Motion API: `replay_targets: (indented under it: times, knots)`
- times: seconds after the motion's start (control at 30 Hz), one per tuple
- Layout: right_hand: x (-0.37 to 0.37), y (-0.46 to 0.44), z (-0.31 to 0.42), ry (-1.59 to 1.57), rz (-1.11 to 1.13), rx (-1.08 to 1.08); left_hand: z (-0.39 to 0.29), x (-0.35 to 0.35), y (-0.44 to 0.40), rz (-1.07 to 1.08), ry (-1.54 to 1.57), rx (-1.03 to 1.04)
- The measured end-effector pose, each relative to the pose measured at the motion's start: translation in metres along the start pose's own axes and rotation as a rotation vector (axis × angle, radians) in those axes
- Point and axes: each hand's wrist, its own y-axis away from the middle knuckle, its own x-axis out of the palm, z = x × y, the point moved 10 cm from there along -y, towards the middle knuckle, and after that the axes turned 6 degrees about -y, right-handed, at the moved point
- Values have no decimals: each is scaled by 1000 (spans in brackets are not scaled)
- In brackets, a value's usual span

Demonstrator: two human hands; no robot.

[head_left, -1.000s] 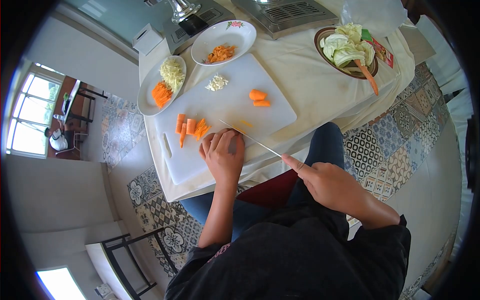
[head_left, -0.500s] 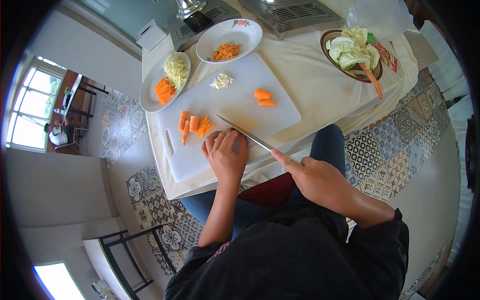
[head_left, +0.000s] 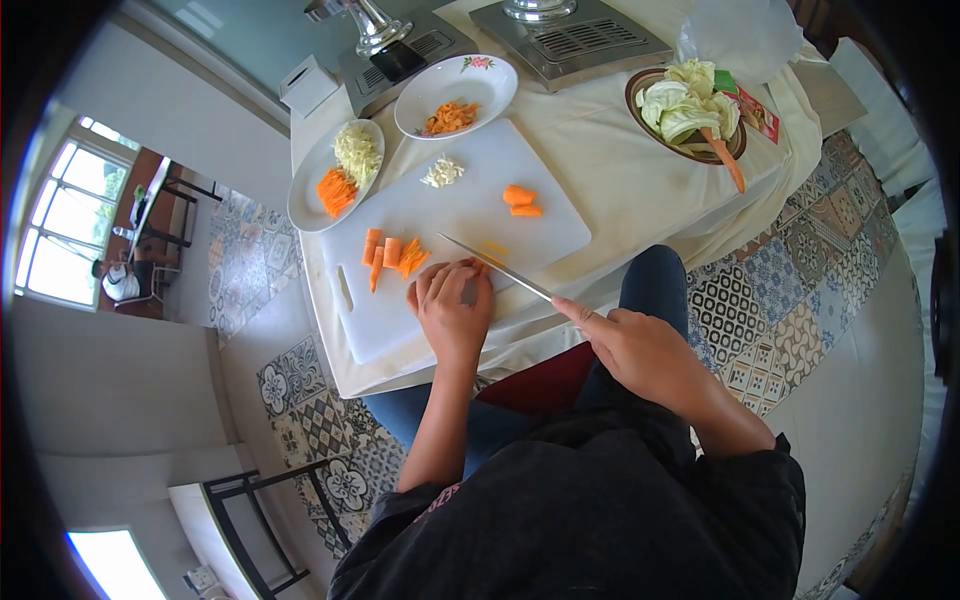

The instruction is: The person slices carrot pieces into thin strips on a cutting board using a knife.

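Note:
My right hand [head_left: 630, 350] grips a knife [head_left: 505, 271], its blade pointing up and left over the white cutting board [head_left: 400, 335]. Beside the blade, my left hand [head_left: 452, 305] is closed on a piece of carrot [head_left: 480, 265] that shows only at the fingertips. Thin carrot slices [head_left: 491, 250] lie just past the blade. Left of my left hand are carrot chunks [head_left: 372, 245] and a small heap of carrot strips [head_left: 412, 260]. Two more carrot pieces [head_left: 519, 195] rest at the board's right, and chopped white bits [head_left: 443, 172] near its far edge.
Beyond the board stand a plate of shredded vegetables [head_left: 301, 205] and a flowered dish [head_left: 490, 88]. A brown-rimmed bowl [head_left: 635, 92] holds cabbage and a carrot at the right. Two metal stoves [head_left: 590, 40] are at the back. A person [head_left: 121, 283] sits far left.
The knife and my right hand have shifted slightly beside my left fingertips, and a bit of orange carrot now shows there. The whole view has also moved a little.

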Motion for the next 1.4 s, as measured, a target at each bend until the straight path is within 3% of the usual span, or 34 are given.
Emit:
replay_targets:
  times: [1.4]
  knots:
    - [30, -41, 5, -232, 130, 39, 3, 0, -3, 6, -4, -74]
